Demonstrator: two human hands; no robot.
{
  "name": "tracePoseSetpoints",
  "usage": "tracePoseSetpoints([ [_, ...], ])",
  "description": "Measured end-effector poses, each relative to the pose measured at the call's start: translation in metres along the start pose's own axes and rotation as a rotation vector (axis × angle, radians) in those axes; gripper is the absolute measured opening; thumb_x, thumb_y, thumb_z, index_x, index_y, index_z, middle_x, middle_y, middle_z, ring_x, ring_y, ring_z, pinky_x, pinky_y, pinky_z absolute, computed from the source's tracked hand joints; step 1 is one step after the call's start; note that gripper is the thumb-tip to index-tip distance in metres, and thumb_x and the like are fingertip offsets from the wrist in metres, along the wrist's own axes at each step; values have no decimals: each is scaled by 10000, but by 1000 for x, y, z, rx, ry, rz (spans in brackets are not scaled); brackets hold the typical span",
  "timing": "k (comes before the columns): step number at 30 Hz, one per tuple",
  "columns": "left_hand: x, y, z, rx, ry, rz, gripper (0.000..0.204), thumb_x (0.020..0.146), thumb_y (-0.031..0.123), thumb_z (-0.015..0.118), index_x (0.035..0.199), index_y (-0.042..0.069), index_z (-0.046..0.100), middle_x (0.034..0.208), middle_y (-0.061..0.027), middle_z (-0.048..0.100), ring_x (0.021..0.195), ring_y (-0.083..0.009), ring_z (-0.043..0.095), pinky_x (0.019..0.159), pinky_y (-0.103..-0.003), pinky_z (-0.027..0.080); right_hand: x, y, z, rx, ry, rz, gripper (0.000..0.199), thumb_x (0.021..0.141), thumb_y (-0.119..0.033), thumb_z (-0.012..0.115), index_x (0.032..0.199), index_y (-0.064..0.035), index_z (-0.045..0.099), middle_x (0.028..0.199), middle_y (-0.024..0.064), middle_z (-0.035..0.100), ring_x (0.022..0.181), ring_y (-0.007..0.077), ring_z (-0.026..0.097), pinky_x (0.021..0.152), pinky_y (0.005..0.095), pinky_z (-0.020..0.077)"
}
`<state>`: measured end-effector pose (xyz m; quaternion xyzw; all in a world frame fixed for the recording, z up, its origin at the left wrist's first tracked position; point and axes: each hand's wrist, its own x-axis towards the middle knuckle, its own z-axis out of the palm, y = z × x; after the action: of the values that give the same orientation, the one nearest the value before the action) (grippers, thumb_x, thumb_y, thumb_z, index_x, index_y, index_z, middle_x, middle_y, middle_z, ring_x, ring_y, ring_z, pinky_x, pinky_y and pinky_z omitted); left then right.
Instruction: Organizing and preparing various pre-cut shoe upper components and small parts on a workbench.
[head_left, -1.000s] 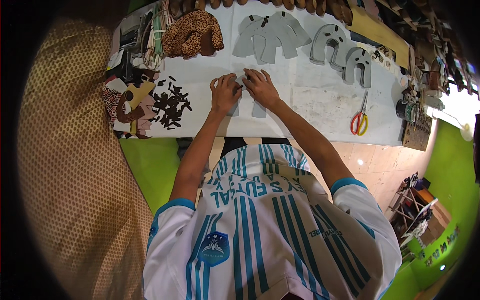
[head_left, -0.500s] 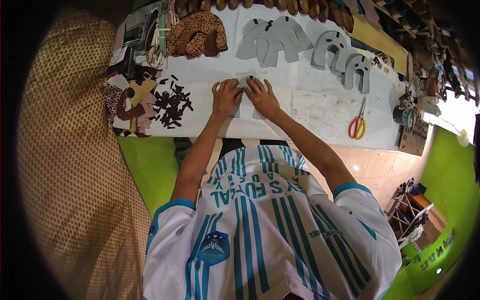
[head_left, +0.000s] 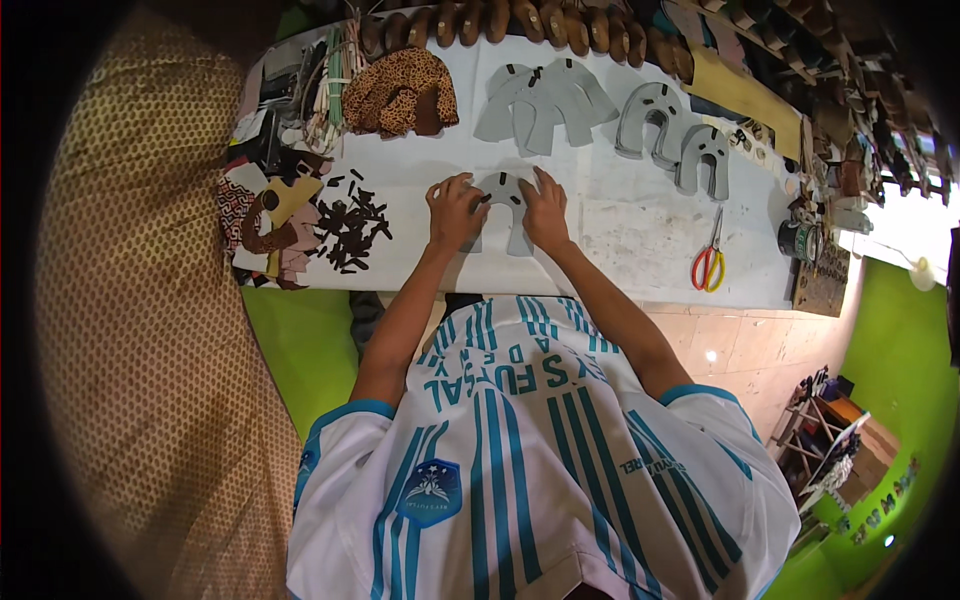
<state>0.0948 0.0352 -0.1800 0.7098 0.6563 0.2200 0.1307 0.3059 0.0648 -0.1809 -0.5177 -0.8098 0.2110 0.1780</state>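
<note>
Worktable (head_left: pixel 620 225) margins: bare white surface lies to your right, between the grey horseshoe-shaped cutout (head_left: pixel 507 205) and the red-handled scissors (head_left: pixel 709 262); dark scraps (head_left: pixel 350 215) crowd your left. Your left hand (head_left: pixel 455 208) and right hand (head_left: pixel 546 210) both lie palm down, fingers spread, pressing the cutout flat near the table's front edge, forearms converging.

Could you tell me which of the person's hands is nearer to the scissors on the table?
The right hand. It rests on the grey cutout, with the scissors off to its right; the left hand lies farther away, beyond the right one.
</note>
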Motion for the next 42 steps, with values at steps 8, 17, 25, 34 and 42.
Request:
tracePoseSetpoints([
  [8,11,-7,3,13,-48,100,132,818,210,775,919,138,731,1323,-24,586,1284,-223,495,1110,-502,252,-16,2,5,26,101,61,445,828,45,567,1249,-68,655,1456,207,469,1339,380,436,1136,517,311],
  [17,14,-11,5,-15,-36,153,100,824,191,755,888,125,716,1312,-30,595,1273,-232,506,1115,-516,254,-14,2,0,-74,-44,27,416,854,-6,570,1254,-80,657,1505,158,446,1440,327,369,1197,561,238],
  [25,15,-11,0,-12,-35,153,100,830,191,752,895,126,713,1309,-35,600,1271,-235,510,1116,-515,253,-22,-6,-4,-115,-55,-41,458,842,15,595,1279,-114,644,1502,156,453,1442,327,367,1190,564,249],
  [34,6,-12,-7,40,-103,316,229,851,202,737,1067,126,738,1332,-42,591,1294,-240,503,1108,-510,287,-15,-15,-4,-148,-79,-74,463,843,12,588,1292,-92,629,1504,163,446,1437,343,368,1183,573,254],
  [42,6,-20,-9,295,-97,532,268,892,222,683,1135,118,731,1352,-63,584,1325,-249,482,1109,-526,300,-11,-14,13,-189,-7,161,487,878,-93,610,1362,-77,557,1534,148,402,1452,329,337,1196,582,236],
])
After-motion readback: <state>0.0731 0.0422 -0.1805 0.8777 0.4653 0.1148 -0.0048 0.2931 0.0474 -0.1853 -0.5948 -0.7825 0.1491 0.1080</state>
